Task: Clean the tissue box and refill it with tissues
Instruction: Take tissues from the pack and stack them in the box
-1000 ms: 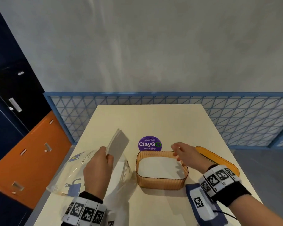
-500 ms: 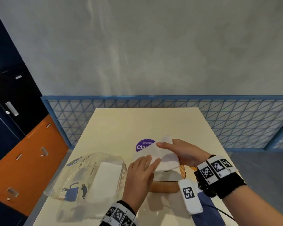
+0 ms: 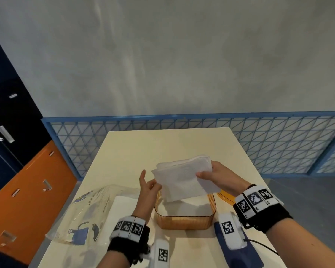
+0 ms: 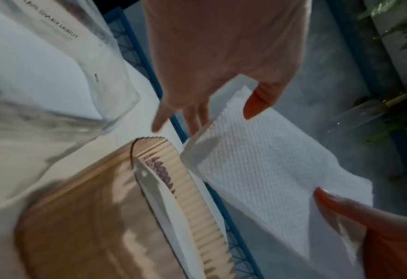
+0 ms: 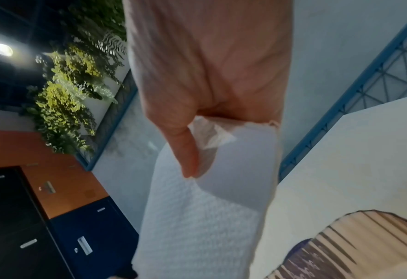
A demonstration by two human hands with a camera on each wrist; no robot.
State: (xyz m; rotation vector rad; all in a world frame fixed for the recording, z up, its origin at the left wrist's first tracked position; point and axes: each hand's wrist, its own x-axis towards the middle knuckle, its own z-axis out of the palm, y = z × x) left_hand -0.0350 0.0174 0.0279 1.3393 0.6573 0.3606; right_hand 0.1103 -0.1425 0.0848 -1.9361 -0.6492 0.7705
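My right hand (image 3: 205, 172) grips a folded stack of white tissues (image 3: 182, 180) by its right edge, thumb on top, and holds it tilted above the orange ribbed tissue box (image 3: 184, 222). White tissue lies inside the box. My left hand (image 3: 149, 180) is at the stack's left corner with loosely spread fingers. In the left wrist view its thumb lies over the tissue stack (image 4: 269, 160) and its fingers lie behind the edge, above the box wall (image 4: 185, 188). The right wrist view shows the thumb pressed on the tissue stack (image 5: 197, 217).
A clear plastic tissue pack (image 3: 89, 213) with white tissues lies left of the box. The orange lid (image 3: 223, 198) lies right of it, and a blue cloth (image 3: 240, 258) lies at the front right. A blue mesh fence (image 3: 278, 146) runs beyond the cream table (image 3: 162, 144).
My left hand carried the stack from the plastic pack over to the box. My right hand took hold of its right edge and raised it, and the left fingers loosened.
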